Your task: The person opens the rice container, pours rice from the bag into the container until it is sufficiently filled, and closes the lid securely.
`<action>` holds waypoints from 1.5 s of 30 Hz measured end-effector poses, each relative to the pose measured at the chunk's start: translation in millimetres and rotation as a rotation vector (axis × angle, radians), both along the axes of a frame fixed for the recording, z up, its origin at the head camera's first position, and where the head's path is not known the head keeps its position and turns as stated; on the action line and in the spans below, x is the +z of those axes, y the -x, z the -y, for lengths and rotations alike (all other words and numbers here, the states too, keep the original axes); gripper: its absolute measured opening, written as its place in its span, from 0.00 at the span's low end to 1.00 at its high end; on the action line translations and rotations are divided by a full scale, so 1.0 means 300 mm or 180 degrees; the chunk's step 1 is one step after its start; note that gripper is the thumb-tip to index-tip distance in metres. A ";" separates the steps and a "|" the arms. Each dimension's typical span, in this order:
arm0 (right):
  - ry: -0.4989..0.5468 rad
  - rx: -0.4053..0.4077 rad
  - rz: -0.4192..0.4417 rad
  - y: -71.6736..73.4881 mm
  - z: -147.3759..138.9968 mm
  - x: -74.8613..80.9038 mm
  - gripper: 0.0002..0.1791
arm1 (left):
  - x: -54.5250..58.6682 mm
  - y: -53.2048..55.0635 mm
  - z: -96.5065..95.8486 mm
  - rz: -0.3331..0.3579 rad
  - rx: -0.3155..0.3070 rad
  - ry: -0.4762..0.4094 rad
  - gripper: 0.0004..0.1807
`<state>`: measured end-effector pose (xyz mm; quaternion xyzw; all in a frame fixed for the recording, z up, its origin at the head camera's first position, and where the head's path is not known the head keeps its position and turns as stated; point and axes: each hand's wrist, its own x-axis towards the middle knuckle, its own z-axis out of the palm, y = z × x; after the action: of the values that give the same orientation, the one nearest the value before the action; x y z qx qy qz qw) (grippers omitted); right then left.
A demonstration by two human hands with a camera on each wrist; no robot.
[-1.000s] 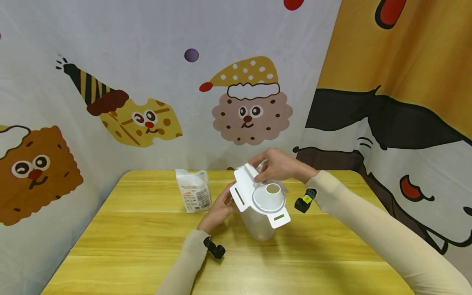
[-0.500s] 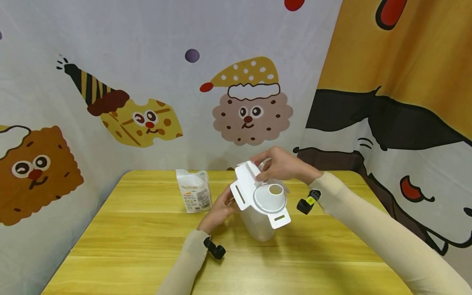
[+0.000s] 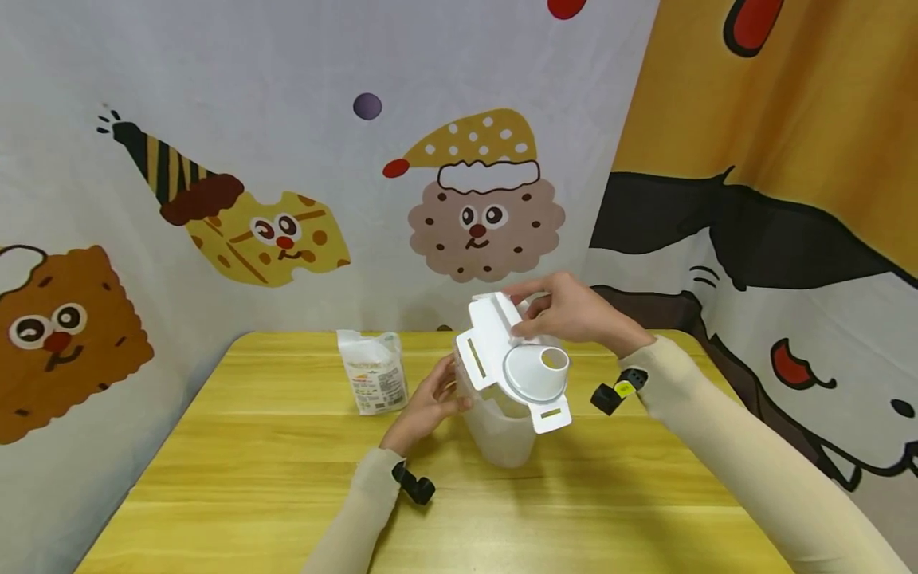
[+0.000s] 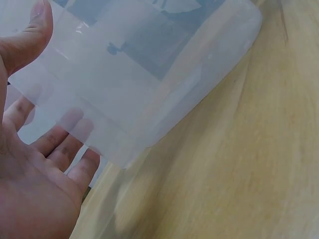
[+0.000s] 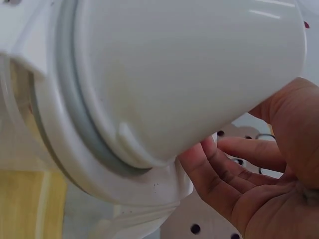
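Observation:
My left hand [image 3: 429,402] holds a translucent plastic container [image 3: 502,434] upright on the table by its left side. In the left wrist view, the thumb lies on the near face of the container [image 4: 124,84] and the fingertips show through its wall. My right hand [image 3: 566,307] pinches the raised ridge of a white lid [image 3: 484,319] with slotted side flaps and a round spout. Tilted, the lid hangs above the container's mouth, a gap visible under its front. The right wrist view shows the spout [image 5: 194,74] close up, with the right hand [image 5: 239,184] behind it.
A white printed pouch [image 3: 374,375] stands at the back left of the wooden table [image 3: 287,478], apart from the left hand. A cartoon-printed curtain [image 3: 323,167] hangs behind the table's far edge and along its right side.
The right hand has lifted the lid up and to the right, opening a gap between it and the container. The left thumb has shifted onto the container's front. The pouch stays put.

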<state>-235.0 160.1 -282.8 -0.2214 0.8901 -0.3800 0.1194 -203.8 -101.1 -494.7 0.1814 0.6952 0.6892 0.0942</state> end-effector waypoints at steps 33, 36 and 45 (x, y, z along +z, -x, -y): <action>-0.0127 -0.0880 -0.0310 0.030 -0.326 -0.083 0.36 | 0.004 -0.007 0.008 -0.0093 -0.0165 -0.0092 0.46; -0.0220 -0.0957 -0.0275 0.038 -0.347 -0.111 0.37 | 0.006 -0.008 0.009 -0.0082 -0.0165 -0.0090 0.46; -0.0419 -0.1069 -0.0274 0.057 -0.400 -0.206 0.37 | 0.001 -0.004 0.005 -0.0140 -0.0170 -0.0096 0.46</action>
<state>-252.2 280.1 -344.6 -0.0774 0.9418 -0.3256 0.0304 -202.5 -102.5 -494.4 0.2165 0.6816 0.6926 0.0945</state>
